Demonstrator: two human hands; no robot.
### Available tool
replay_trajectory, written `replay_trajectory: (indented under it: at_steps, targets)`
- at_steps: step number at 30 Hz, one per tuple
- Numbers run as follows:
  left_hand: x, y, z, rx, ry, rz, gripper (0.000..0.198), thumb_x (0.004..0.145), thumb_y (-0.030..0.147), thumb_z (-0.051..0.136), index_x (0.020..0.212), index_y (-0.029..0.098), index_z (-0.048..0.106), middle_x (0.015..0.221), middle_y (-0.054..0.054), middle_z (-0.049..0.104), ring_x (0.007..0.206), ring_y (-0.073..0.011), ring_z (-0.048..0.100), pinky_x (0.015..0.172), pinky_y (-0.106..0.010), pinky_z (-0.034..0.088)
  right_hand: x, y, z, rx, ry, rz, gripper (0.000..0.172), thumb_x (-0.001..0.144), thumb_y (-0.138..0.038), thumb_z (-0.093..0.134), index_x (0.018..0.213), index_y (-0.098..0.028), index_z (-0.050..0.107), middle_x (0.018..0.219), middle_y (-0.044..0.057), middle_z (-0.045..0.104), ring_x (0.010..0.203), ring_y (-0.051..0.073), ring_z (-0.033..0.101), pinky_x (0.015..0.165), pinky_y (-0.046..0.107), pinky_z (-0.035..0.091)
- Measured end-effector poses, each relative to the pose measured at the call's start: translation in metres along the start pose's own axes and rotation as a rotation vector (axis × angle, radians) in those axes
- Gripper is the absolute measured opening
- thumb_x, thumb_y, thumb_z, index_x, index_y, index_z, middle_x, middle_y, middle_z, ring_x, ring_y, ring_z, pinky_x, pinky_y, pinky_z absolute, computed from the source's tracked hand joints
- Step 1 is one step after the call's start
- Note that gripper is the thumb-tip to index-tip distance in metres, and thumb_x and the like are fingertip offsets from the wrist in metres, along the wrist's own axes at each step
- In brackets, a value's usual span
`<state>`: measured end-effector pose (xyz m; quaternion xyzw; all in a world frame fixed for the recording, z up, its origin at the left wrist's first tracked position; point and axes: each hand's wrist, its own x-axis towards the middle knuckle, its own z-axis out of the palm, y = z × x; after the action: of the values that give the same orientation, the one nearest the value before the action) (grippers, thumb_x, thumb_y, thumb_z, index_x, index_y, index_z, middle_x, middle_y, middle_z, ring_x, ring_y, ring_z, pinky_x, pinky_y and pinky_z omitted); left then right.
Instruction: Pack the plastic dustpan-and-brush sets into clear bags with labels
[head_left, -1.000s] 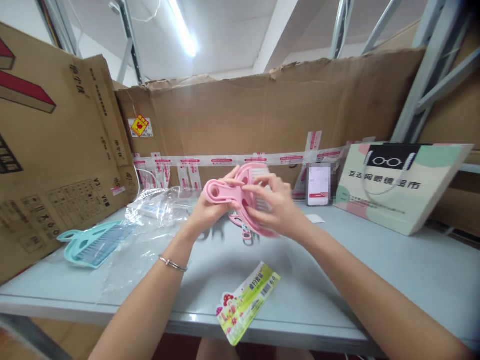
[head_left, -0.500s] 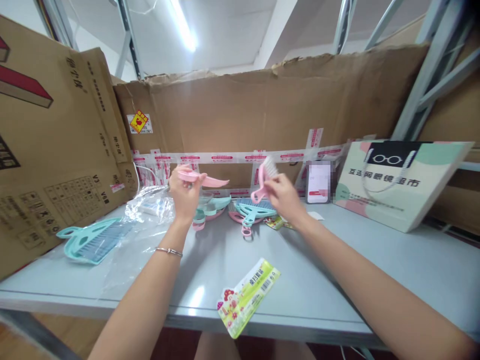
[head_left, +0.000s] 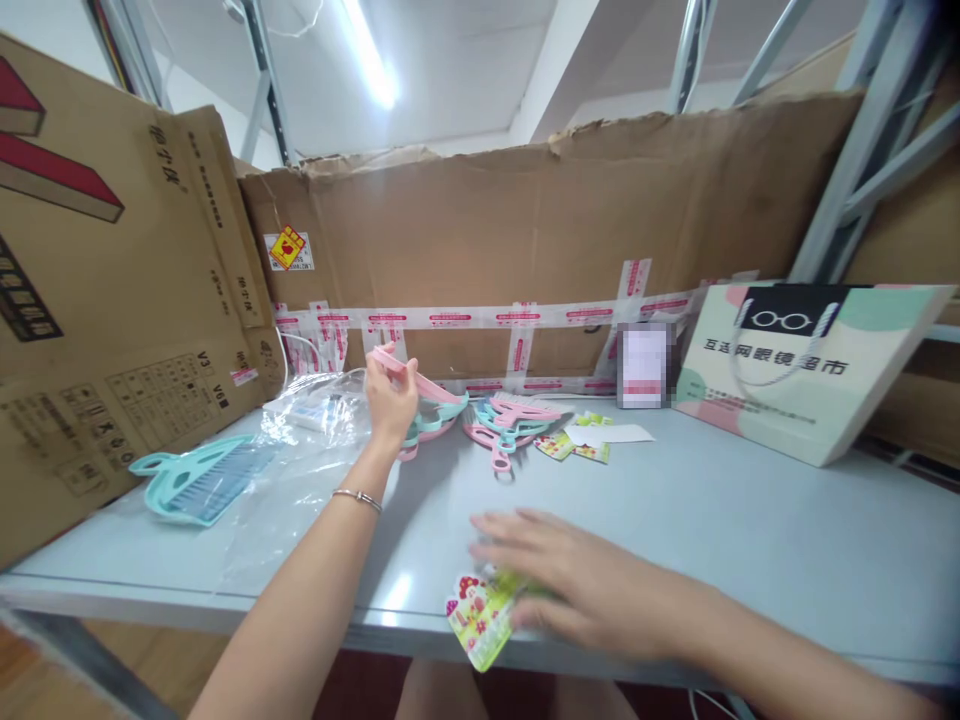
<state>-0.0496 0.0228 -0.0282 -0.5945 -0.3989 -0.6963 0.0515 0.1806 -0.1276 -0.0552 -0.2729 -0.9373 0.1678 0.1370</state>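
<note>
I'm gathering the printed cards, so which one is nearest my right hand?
The card at the front edge of the table, partly hidden by your right hand; the other printed cards lie farther back.

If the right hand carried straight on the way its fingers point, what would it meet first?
Beyond the yellow-green printed card it partly covers, the right hand would probably meet the left forearm first, though their relative heights are unclear.

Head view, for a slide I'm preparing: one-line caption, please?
Left grip holds a pink dustpan by stacked turquoise and pink dustpans; right grip, blurred, partly covers a mushroom-printed card.
</note>
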Motion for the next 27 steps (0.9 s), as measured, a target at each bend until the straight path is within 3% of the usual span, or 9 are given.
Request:
replay_trajectory:
  at_steps: [2, 4, 9, 12, 16, 19, 21, 24, 27]
  targets:
    - [0.000, 0.003, 0.000, -0.041, 0.040, 0.009, 0.030, 0.081, 0.031, 0.057, 0.106, 0.017, 0.048, 0.110, -0.011, 0.056, 0.103, -0.0206, 0.055, 0.089, -0.035, 0.044, -0.025, -0.007, 0.010, 0.015, -0.138, 0.092, 0.055, 0.088, -0.051, 0.039, 0.139, -0.031, 0.034, 0.147, 0.003, 0.028, 0.135, 0.025, 0.026, 0.111, 0.049, 0.020]
    - [0.001, 0.006, 0.000, -0.088, 0.047, 0.011, 0.031, 0.081, 0.032, 0.058, 0.107, 0.017, 0.049, 0.111, -0.011, 0.056, 0.104, -0.0206, 0.055, 0.089, -0.034, 0.044, -0.049, 0.008, 0.012, 0.008, -0.129, 0.269, 0.054, 0.089, -0.053, 0.034, 0.139, -0.033, 0.033, 0.148, 0.001, 0.024, 0.136, 0.026, 0.022, 0.111, 0.051, 0.017]
    - [0.003, 0.013, -0.002, -0.258, 0.027, -0.028, 0.039, 0.080, 0.033, 0.059, 0.115, 0.018, 0.049, 0.122, -0.013, 0.054, 0.113, -0.0210, 0.052, 0.093, -0.033, 0.043, -0.095, 0.099, -0.007, -0.090, 0.129, 0.660, 0.058, 0.086, -0.058, 0.031, 0.135, -0.029, 0.043, 0.146, 0.001, 0.030, 0.135, 0.027, 0.026, 0.112, 0.047, 0.019]
    - [0.007, 0.014, -0.003, -0.452, 0.004, -0.120, 0.044, 0.080, 0.034, 0.060, 0.119, 0.019, 0.049, 0.121, -0.011, 0.058, 0.115, -0.0204, 0.052, 0.100, -0.033, 0.038, -0.097, 0.144, -0.025, -0.194, 0.154, 0.761, 0.062, 0.085, -0.055, 0.030, 0.135, -0.021, 0.045, 0.144, 0.007, 0.035, 0.133, 0.027, 0.031, 0.110, 0.044, 0.026]
    - [0.016, 0.018, -0.011, -0.726, -0.118, -0.320, 0.047, 0.078, 0.036, 0.061, 0.120, 0.018, 0.052, 0.116, -0.012, 0.063, 0.110, -0.0239, 0.057, 0.095, -0.039, 0.043, -0.063, 0.159, -0.054, -0.335, 0.226, 0.659, 0.053, 0.085, -0.052, 0.036, 0.115, -0.017, 0.062, 0.127, 0.013, 0.056, 0.118, 0.029, 0.050, 0.100, 0.042, 0.039]
    - [0.020, 0.024, -0.022, -0.835, -0.395, -0.445, 0.048, 0.074, 0.035, 0.064, 0.118, 0.016, 0.056, 0.115, -0.014, 0.064, 0.108, -0.0272, 0.059, 0.091, -0.041, 0.046, -0.017, 0.148, -0.066, -0.403, 0.343, 0.496, 0.041, 0.086, -0.044, 0.040, 0.107, -0.019, 0.064, 0.111, 0.011, 0.064, 0.103, 0.026, 0.058, 0.091, 0.039, 0.043]
    - [0.019, 0.028, -0.027, -0.873, -0.607, -0.512, 0.048, 0.074, 0.033, 0.066, 0.117, 0.014, 0.057, 0.116, -0.015, 0.064, 0.106, -0.0286, 0.059, 0.090, -0.041, 0.047, 0.014, 0.139, -0.065, -0.419, 0.298, 0.395, 0.036, 0.084, -0.037, 0.046, 0.112, -0.019, 0.062, 0.111, 0.011, 0.062, 0.102, 0.024, 0.057, 0.088, 0.034, 0.043]
    - [0.012, 0.032, -0.028, -0.904, -0.868, -0.578, 0.047, 0.076, 0.031, 0.065, 0.119, 0.013, 0.058, 0.115, -0.017, 0.063, 0.106, -0.0291, 0.060, 0.090, -0.041, 0.046, 0.053, 0.134, -0.056, -0.483, 0.157, 0.347, 0.048, 0.080, -0.023, 0.052, 0.128, -0.025, 0.050, 0.117, 0.010, 0.057, 0.098, 0.021, 0.058, 0.080, 0.029, 0.044]
    - [0.004, 0.035, -0.023, -0.895, -1.020, -0.612, 0.049, 0.076, 0.032, 0.065, 0.121, 0.014, 0.057, 0.117, -0.017, 0.063, 0.108, -0.0301, 0.059, 0.092, -0.042, 0.044, 0.073, 0.138, -0.050, -0.562, 0.065, 0.340, 0.054, 0.076, -0.013, 0.051, 0.128, -0.026, 0.050, 0.114, 0.010, 0.059, 0.091, 0.021, 0.059, 0.074, 0.028, 0.042]
